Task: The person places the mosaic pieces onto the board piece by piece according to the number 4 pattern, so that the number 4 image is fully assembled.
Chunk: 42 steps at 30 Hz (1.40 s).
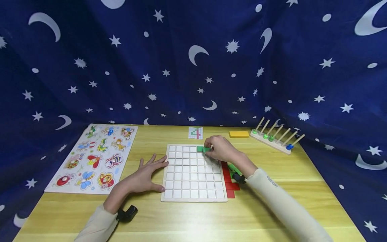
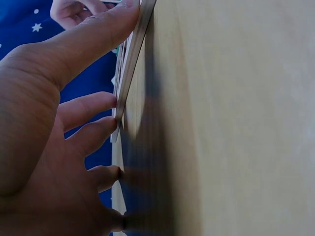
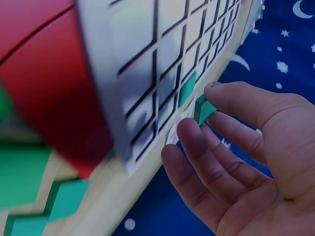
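A white grid board lies mid-table, and one green square tile sits in its far row. Between thumb and fingertips my right hand pinches another green tile, held close over the far row just right of the first. My left hand spreads its fingers along the board's left side; the thumb and some fingertips touch the edge. Beside the board's right edge lie red tiles and green tiles, partly hidden under my right wrist.
Behind the board lies a small pattern card showing a green and red figure. A yellow block and a wooden peg rack with green and blue pieces stand at the back right. An insect puzzle board covers the left side.
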Tool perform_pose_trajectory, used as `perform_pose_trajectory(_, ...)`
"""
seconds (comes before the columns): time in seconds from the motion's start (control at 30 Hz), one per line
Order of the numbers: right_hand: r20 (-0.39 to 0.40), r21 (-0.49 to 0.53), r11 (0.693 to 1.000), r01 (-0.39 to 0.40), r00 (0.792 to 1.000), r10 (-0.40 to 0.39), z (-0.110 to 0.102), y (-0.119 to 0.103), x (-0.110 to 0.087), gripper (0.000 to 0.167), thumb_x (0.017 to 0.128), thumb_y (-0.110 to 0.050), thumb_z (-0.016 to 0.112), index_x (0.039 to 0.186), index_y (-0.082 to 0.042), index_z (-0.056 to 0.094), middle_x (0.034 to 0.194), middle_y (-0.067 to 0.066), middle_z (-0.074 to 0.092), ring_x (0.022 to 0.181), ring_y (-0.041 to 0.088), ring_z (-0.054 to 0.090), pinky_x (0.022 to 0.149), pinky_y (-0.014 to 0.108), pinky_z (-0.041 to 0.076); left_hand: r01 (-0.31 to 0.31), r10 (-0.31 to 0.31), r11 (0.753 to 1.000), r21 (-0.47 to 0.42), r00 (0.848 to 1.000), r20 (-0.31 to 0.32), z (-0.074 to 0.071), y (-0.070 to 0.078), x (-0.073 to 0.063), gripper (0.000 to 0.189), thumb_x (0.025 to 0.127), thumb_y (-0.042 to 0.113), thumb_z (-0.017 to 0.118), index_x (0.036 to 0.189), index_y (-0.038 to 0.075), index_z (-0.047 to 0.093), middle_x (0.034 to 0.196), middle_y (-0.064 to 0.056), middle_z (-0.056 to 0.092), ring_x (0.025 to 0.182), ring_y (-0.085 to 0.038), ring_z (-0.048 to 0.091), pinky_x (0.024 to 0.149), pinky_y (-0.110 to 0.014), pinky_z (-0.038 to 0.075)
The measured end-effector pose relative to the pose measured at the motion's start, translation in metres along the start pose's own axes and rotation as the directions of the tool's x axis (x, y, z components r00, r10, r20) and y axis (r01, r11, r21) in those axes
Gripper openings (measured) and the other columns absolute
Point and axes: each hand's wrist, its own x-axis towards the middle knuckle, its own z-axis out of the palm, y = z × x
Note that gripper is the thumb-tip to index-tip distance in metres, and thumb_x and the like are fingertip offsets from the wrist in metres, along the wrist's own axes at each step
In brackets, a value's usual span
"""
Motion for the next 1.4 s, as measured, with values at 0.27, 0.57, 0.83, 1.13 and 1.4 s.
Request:
perform_pose_trajectory(0.27, 0.025, 0.002, 0.996, 0.09, 0.996, -0.09, 0.017, -0.012, 0.014, 0.012, 0.081, -0.01, 0.081, 0.089, -0.008, 0.073, 0.08, 0.002, 0.066, 0.071, 0.014, 0.058, 0.062, 0.028, 0.048, 0.004, -0.004, 1.0, -0.011, 1.0, -0.001, 0.0, 0.002, -0.001, 0.093, 0.074, 0.043, 0.087, 0.151, 0.011, 0.045, 0.164, -0.007, 0.024, 0.15, -0.043, 0.002, 0.106, -0.074, -0.013)
perform_pose_trajectory(0.57, 0.055, -0.028, 0.994, 0.11, 0.993, -0.108, 0.024, -0.024, 0.022, 0.01, 0.08, -0.01, 0.08, 0.083, -0.01, 0.07, 0.07, 0.0, 0.06, 0.064, 0.009, 0.045, 0.055, 0.026, 0.038, 0.013, -0.013, 1.0, 0.0, 1.0, -0.004, -0.002, 0.002, -0.002, 0.093, 0.074, 0.043, 0.087, 0.151, 0.012, 0.046, 0.164, -0.007, 0.025, 0.15, -0.043, 0.002, 0.106, -0.075, -0.012)
perform_pose_trajectory(0.83, 0.106, -0.028, 0.997, 0.072, 0.992, -0.069, 0.027, -0.033, 0.028, 0.008, 0.081, -0.01, 0.08, 0.086, -0.011, 0.073, 0.072, -0.002, 0.063, 0.063, 0.009, 0.05, 0.055, 0.027, 0.043, 0.009, -0.009, 1.0, -0.01, 1.0, 0.0, -0.001, 0.001, -0.001, 0.093, 0.074, 0.043, 0.087, 0.151, 0.011, 0.046, 0.164, -0.006, 0.024, 0.15, -0.043, 0.002, 0.106, -0.075, -0.012)
perform_pose_trajectory(1.13, 0.144, 0.019, 1.0, 0.009, 0.989, -0.011, 0.025, -0.036, 0.031, 0.011, 0.08, -0.008, 0.084, 0.087, -0.011, 0.077, 0.078, 0.0, 0.07, 0.066, 0.011, 0.059, 0.06, 0.032, 0.05, 0.003, -0.003, 1.0, -0.013, 1.0, -0.002, 0.001, 0.0, -0.001, 0.093, 0.074, 0.043, 0.087, 0.151, 0.012, 0.046, 0.164, -0.007, 0.024, 0.15, -0.043, 0.001, 0.106, -0.074, -0.014)
perform_pose_trajectory(1.4, 0.155, 0.018, 1.0, 0.005, 0.988, -0.007, 0.022, -0.033, 0.03, 0.016, 0.079, -0.01, 0.085, 0.093, -0.01, 0.077, 0.081, 0.0, 0.07, 0.069, 0.011, 0.059, 0.062, 0.032, 0.051, -0.001, 0.0, 1.0, -0.009, 1.0, -0.013, 0.002, -0.001, -0.001, 0.093, 0.073, 0.043, 0.087, 0.15, 0.012, 0.046, 0.164, -0.006, 0.024, 0.15, -0.042, 0.001, 0.106, -0.074, -0.014)
